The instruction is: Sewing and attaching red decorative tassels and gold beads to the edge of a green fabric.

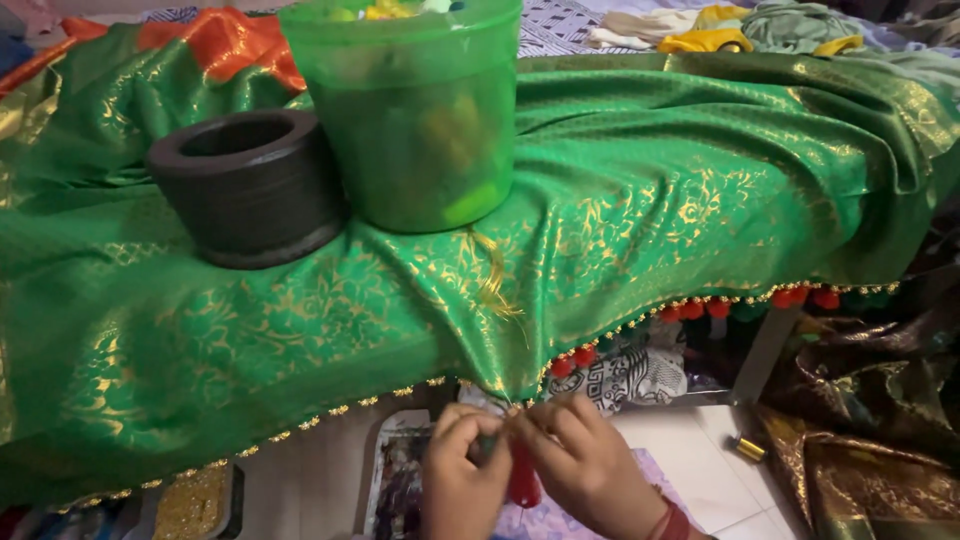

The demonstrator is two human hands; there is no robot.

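Note:
A green cloth with gold floral weave point(640, 190) lies spread over a low table, its front edge trimmed with gold beads and red pompoms point(700, 308). My left hand point(462, 478) and my right hand point(590, 468) meet at the cloth's hanging edge, bottom centre. Both pinch the border where a red tassel point(522, 478) hangs between them. The right wrist wears a red band. What the fingertips hold beyond the edge and tassel is too small to tell.
A translucent green plastic tub point(420, 120) with coloured items stands on the cloth beside a heavy dark round mortar-like ring point(250, 185). Loose gold threads point(492, 280) lie near the tub. Folded clothes sit at the back right, brown-gold fabric on the floor right.

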